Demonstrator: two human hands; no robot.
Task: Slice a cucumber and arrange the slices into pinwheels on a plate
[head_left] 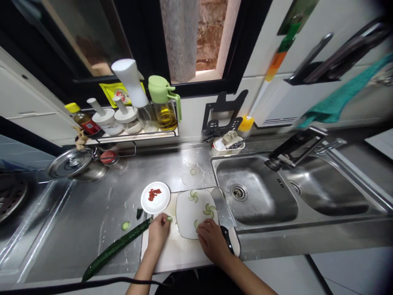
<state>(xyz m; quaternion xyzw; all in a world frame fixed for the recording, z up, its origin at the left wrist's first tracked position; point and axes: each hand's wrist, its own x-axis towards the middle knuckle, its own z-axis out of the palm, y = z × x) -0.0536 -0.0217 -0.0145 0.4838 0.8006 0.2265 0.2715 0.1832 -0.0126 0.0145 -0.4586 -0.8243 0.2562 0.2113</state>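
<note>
Probably the main danger is the cleaver, which lies just beside the square plate, its black handle near the right hand: a careless turn of the wrist could push it. The right fingers are bent, their tips at a cucumber slice on the plate; whether they grip it, I cannot tell. A slip there could disturb the curved slices. The left hand has its fingers gathered beside a pale cucumber piece, perhaps pinching it. If knocked, the long cucumber could roll.
</note>
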